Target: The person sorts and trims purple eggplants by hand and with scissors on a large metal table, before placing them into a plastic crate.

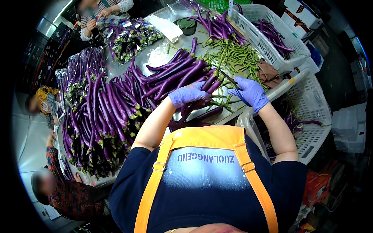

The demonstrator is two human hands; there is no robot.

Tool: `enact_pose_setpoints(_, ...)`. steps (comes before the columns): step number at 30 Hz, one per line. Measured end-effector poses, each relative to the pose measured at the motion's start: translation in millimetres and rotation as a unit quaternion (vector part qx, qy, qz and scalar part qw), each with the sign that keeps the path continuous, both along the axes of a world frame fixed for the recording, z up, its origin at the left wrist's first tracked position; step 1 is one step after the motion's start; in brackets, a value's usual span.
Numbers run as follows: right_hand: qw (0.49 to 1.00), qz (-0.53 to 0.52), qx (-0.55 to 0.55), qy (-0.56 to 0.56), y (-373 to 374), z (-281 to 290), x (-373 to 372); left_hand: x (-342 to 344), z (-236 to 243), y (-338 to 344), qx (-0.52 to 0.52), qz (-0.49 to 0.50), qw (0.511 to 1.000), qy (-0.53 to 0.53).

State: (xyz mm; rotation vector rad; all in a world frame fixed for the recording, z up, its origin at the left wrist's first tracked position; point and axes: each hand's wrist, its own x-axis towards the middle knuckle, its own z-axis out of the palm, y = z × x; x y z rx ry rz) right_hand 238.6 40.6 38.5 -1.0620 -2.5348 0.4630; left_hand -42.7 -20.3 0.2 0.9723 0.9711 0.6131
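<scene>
My left hand [189,94], in a purple glove, is closed round a few long purple eggplants [210,83], their stem ends pointing right. My right hand [251,92], gloved alike, is closed on dark-handled scissors [227,77]. The blades reach toward the stems of the held eggplants. Under and between my hands lie cut green stems [223,104]. Left of my left hand, a loose pile of eggplants [175,75] lies on the metal table [116,70], and a large stack of eggplants [105,116] lies farther left.
A heap of green stems [237,58] and a brown cloth [268,74] lie beyond my right hand. White crates [287,37] stand at far right, another crate [311,105] by my right arm. Bagged eggplants [132,37] lie at the back left. Other people work along the left and far sides.
</scene>
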Motion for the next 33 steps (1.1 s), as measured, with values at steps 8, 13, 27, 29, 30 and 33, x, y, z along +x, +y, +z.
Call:
enact_pose_setpoints(8, 0.995, -0.053, -0.067, 0.059, 29, -8, 17, -7, 67, 6, 0.167, 0.093, 0.982, 0.012)
enact_pose_setpoints(13, 0.986, -0.129, -0.099, 0.046, 33, -12, 44, -46, 109, 25, 0.255, 0.147, 0.924, 0.244)
enact_pose_setpoints(27, 0.981, -0.134, -0.125, 0.058, 18, -13, 51, -20, 129, 38, 0.472, 0.159, 0.645, 0.580)
enact_pose_setpoints(29, 0.981, -0.136, -0.126, 0.062, 20, -17, 51, -14, 130, 42, 0.500, 0.159, 0.605, 0.598)
enact_pose_setpoints(30, 0.980, -0.144, -0.132, 0.043, 19, -14, 50, -15, 127, 51, 0.498, 0.150, 0.596, 0.612)
enact_pose_setpoints(33, 0.984, -0.130, -0.119, 0.034, 22, -19, 47, -40, 83, 81, 0.504, 0.124, 0.618, 0.591)
